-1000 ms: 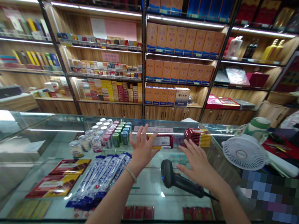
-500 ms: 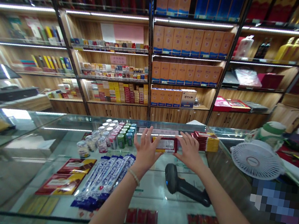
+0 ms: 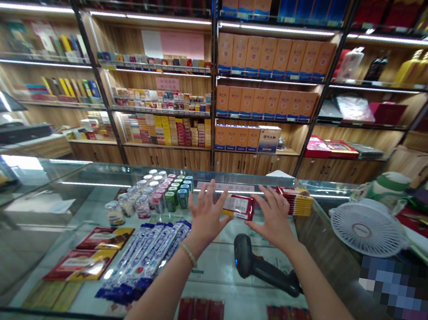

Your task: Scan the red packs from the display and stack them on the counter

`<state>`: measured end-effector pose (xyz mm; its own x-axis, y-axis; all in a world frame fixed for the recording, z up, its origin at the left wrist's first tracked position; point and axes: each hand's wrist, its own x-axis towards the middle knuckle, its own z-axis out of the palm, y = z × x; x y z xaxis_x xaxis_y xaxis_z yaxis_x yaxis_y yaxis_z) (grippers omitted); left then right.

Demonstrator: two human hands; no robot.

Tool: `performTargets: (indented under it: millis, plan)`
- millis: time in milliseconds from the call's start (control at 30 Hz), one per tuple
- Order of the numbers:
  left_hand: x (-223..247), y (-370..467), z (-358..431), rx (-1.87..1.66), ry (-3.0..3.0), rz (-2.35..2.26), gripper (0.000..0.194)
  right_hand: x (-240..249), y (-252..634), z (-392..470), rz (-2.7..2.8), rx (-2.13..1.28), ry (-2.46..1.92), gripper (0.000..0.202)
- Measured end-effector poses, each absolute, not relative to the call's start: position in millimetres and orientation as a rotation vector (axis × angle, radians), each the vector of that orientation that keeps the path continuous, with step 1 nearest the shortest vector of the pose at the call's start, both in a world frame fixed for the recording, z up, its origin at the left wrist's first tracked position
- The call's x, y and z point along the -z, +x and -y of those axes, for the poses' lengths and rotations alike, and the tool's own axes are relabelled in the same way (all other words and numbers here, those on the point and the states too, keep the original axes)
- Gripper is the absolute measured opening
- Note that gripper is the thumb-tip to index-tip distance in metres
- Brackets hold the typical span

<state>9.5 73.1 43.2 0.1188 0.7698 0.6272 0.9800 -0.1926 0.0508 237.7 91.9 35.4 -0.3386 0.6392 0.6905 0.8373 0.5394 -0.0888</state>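
- On the far left of the glass bench (image 3: 58, 243), flat red and gold packets (image 3: 87, 256) lie near the front edge; they play no part in the grip.
- Just right of them a row of long blue and white sweet rolls (image 3: 147, 256) lies side by side, with a cluster of small round tubs (image 3: 152, 193) beyond, toward the far side.
- The left hand (image 3: 206, 216) is lifted above the bench, palm forward, fingers (image 3: 202, 191) spread; its fingertips meet the left end of the red box.
- The red box (image 3: 238, 206), a small flat carton with a pale label, is held in the air between both hands, over the far middle of the bench.
- By its look it is light and stiff, with a glossy wrap that could slide, and thin card walls that would dent under a hard squeeze. The short ends, pinched lightly, look like the safest hold.
- The right hand (image 3: 274, 217) presses the box's right end, fingers open and splayed rather than curled.
- Below it a black scanner (image 3: 258, 261) lies on the glass, apart from both hands.
- Farther right sit a stack of red boxes (image 3: 298, 199) and a white fan (image 3: 367, 228).
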Motion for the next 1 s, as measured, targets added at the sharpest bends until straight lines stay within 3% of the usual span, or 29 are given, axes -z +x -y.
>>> performTargets:
  millis: [100, 300, 567, 1000]
  plan:
    - [-46, 11, -71, 0.787, -2.048, 1.695, 0.078, -36, 237, -92, 2.048, 0.376, -1.171, 0.065]
    - [-54, 19, -62, 0.944, -2.081, 1.658, 0.024, -39, 229, -84, 2.031, 0.445, -1.154, 0.057]
    - [-53, 32, -55, 1.031, -2.138, 1.57, 0.022, -39, 215, -78, 2.077, 0.432, -1.081, 0.048]
    - [-56, 38, -53, 1.152, -2.067, 1.594, 0.015, -40, 209, -77, 2.111, 0.415, -1.062, 0.053]
